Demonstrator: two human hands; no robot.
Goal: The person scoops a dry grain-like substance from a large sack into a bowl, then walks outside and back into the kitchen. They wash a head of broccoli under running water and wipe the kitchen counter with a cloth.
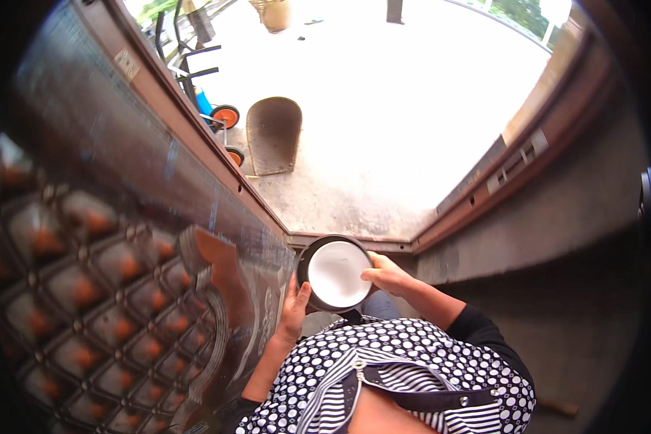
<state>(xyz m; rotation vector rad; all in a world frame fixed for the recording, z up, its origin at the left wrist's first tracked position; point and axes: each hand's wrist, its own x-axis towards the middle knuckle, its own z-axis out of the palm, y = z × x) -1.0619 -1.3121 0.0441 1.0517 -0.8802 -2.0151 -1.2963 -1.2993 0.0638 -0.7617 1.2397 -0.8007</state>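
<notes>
A dark round pot (302, 266) with a white bowl or white round thing (337, 274) in its mouth is held level in front of my body, close to the door sill. My left hand (295, 309) grips the pot's left side, thumb up along the wall. On the right, my right hand (389, 275) holds the rim, its thumb over the edge of the white thing and its fingers hidden behind. Whether the white thing is a separate bowl or a liquid surface I cannot tell.
An open door with quilted relief (87, 293) stands at the left. Beyond the metal door frame (352, 241) lie a scoop-shaped brown object (274, 135), a cart with orange wheels (225, 116) and a basket (275, 15). A dark wall (521, 228) is at the right.
</notes>
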